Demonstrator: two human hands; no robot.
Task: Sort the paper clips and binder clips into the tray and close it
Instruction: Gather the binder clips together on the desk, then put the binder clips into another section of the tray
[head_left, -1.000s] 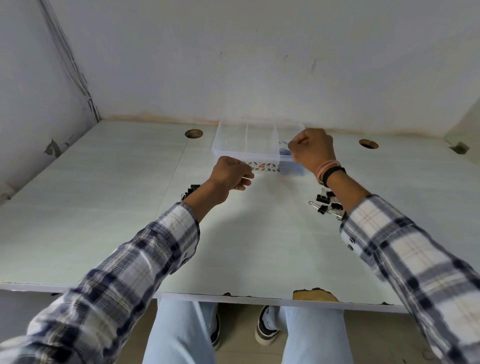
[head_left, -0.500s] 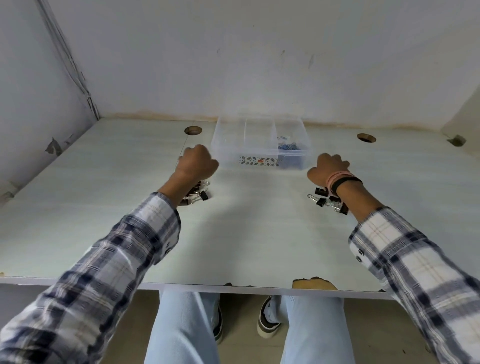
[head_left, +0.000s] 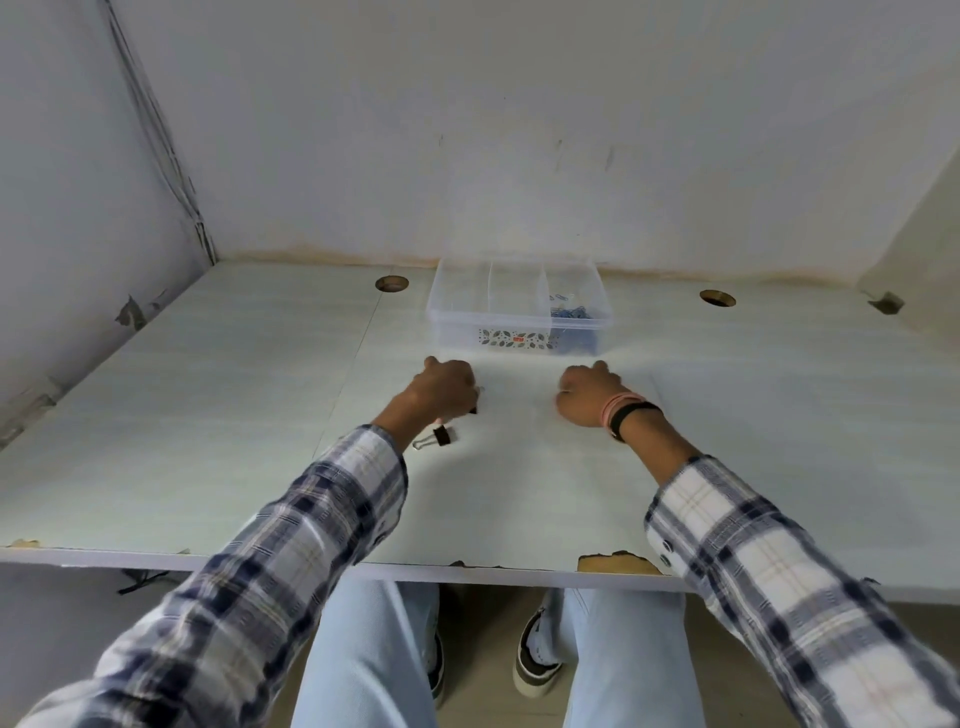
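Pale desk (head_left: 208, 415) fills most of the view, white wall behind, two round cable holes near its back edge. Clear plastic tray (head_left: 519, 317) sits at the back centre, open, dividers splitting it into compartments; no lid visible anywhere. Blue paper clips (head_left: 571, 312) lie piled in the tray's right compartment; left and middle compartments look empty, as far as the clear plastic lets me judge.

Both arms in plaid sleeves reach forward over the desk. Left hand (head_left: 447, 387) is fisted low on the surface, just in front of the tray; a dark bit pokes out at its near side, likely a binder clip, so it seems to be gripping some, contents mostly hidden. Right hand (head_left: 589, 392) also curled tight, knuckles up, wristbands on the wrist; what it holds, if anything, cannot be told.

One black binder clip (head_left: 439, 436) lies loose on the desk beside the left wrist, touching nothing.

Progress guess: paper clips sorted; binder clips not yet in the tray; loose one needs collecting; closing not done.
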